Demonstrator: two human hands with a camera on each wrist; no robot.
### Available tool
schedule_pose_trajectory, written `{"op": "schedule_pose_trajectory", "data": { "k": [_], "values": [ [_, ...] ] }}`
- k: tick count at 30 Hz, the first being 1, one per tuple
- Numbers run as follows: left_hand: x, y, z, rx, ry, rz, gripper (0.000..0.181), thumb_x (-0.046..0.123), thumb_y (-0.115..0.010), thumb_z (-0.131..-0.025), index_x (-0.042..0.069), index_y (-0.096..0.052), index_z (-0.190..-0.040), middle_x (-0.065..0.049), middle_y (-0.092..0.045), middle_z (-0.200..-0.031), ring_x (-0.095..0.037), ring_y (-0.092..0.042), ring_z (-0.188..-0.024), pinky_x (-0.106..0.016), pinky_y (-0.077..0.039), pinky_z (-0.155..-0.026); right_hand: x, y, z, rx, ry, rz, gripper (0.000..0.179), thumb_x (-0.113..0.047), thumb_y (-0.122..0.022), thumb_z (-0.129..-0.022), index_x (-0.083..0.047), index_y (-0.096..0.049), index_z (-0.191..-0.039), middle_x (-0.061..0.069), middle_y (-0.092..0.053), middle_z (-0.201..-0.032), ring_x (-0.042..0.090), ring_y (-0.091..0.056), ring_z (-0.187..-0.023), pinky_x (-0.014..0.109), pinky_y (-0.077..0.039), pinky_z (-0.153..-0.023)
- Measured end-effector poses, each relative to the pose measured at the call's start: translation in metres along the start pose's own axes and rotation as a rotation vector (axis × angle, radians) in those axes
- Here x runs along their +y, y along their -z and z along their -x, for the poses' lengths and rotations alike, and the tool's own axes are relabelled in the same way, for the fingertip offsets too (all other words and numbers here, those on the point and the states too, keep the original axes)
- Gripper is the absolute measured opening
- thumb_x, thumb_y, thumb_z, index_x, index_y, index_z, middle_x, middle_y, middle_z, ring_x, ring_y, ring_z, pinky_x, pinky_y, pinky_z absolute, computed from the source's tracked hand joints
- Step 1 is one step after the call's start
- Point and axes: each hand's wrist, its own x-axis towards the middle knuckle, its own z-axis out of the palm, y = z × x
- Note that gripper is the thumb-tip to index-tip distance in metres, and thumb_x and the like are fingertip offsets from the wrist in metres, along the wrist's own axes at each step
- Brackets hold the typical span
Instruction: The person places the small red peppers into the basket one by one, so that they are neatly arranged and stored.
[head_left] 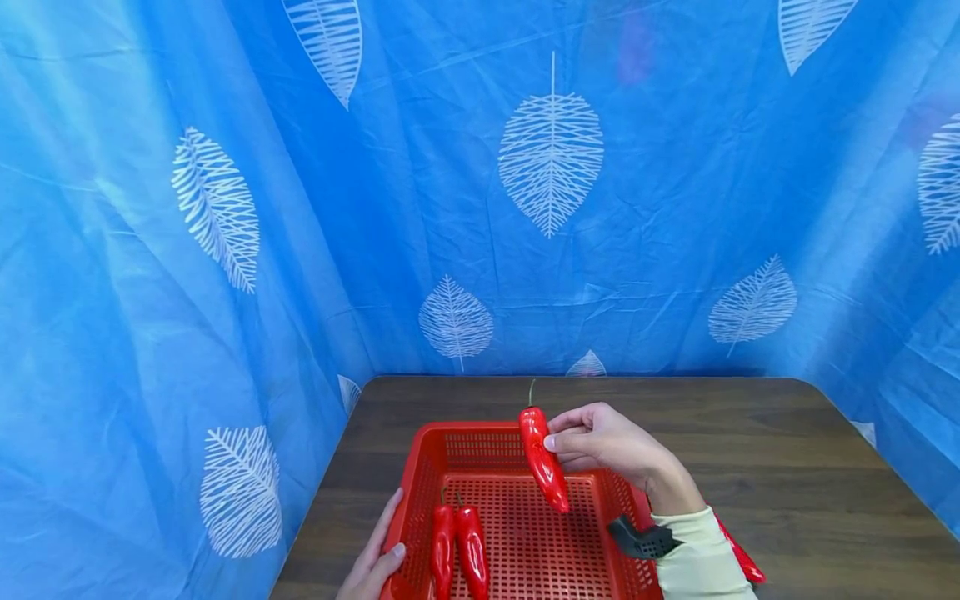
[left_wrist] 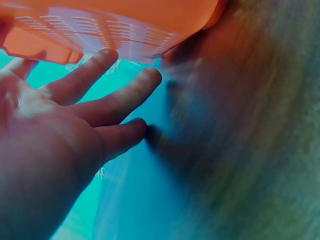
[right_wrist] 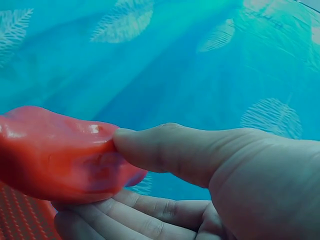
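Note:
My right hand [head_left: 607, 442] pinches a glossy red chili pepper [head_left: 542, 458] between thumb and fingers, holding it over the red plastic basket [head_left: 480, 429]. The pepper hangs at a slant, green stem up. In the right wrist view the thumb presses the side of the pepper [right_wrist: 55, 155], with the other fingers under it. Two more red chili peppers [head_left: 471, 546] lie side by side in the left part of the basket. At the basket's left side rests my left hand [head_left: 371, 558]; its fingers [left_wrist: 120, 102] look straight and spread beside the outer wall in the left wrist view.
Part of another red pepper [head_left: 742, 557] shows on the dark wooden table [head_left: 810, 467], right of the basket and partly behind my right sleeve. Blue curtains [head_left: 645, 208] with white leaf prints hang behind and along both sides of the table.

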Motion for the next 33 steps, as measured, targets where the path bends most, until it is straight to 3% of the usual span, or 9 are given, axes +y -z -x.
{"op": "schedule_pose_trajectory", "data": {
  "k": [6, 11, 16, 23, 33],
  "values": [
    [0.003, 0.001, -0.001, -0.002, 0.001, -0.023, 0.085, 0.031, -0.045, -0.118, 0.031, 0.02, -0.172, -0.035, 0.015, -0.177, -0.024, -0.049, -0.147, -0.046, -0.054, -0.114, 0.003, -0.019, -0.017, -0.024, -0.045, 0.02, 0.037, -0.015, -0.077, -0.1, 0.011, -0.07, -0.125, 0.012, -0.082, -0.103, 0.025, -0.081, -0.091, 0.044, -0.069, -0.087],
    [0.005, -0.002, -0.001, 0.037, 0.047, 0.001, 0.085, 0.032, -0.047, -0.118, 0.035, 0.016, -0.174, -0.032, 0.011, -0.179, -0.03, -0.049, -0.148, -0.054, -0.055, -0.113, 0.01, -0.028, -0.026, -0.031, -0.095, 0.073, 0.038, -0.018, -0.08, -0.098, 0.007, -0.073, -0.124, 0.012, -0.083, -0.105, 0.027, -0.082, -0.095, 0.045, -0.069, -0.087],
    [0.005, -0.001, 0.0, 0.043, 0.046, -0.009, 0.085, 0.031, -0.047, -0.117, 0.033, 0.015, -0.174, -0.034, 0.008, -0.178, -0.028, -0.051, -0.146, -0.052, -0.056, -0.113, 0.023, -0.039, -0.035, -0.049, -0.139, 0.106, 0.027, -0.017, -0.081, -0.097, 0.003, -0.077, -0.114, 0.012, -0.083, -0.101, 0.028, -0.082, -0.094, 0.045, -0.069, -0.086],
    [0.004, -0.002, 0.0, 0.046, 0.072, 0.018, 0.087, 0.035, -0.051, -0.116, 0.035, 0.013, -0.175, -0.034, 0.006, -0.178, -0.028, -0.055, -0.143, -0.057, -0.056, -0.112, 0.04, -0.052, -0.039, -0.087, -0.184, 0.195, 0.012, -0.012, -0.081, -0.098, 0.0, -0.079, -0.099, 0.009, -0.081, -0.09, 0.025, -0.08, -0.083, 0.044, -0.069, -0.078],
    [0.0, 0.0, 0.0, 0.025, 0.058, 0.012, 0.086, 0.035, -0.049, -0.117, 0.034, 0.015, -0.174, -0.034, 0.005, -0.178, -0.026, -0.055, -0.143, -0.054, -0.056, -0.113, 0.052, -0.063, -0.04, -0.129, -0.22, 0.263, 0.013, -0.014, -0.08, -0.098, -0.002, -0.081, -0.091, 0.009, -0.081, -0.084, 0.025, -0.08, -0.077, 0.042, -0.069, -0.074]
  ]
}}
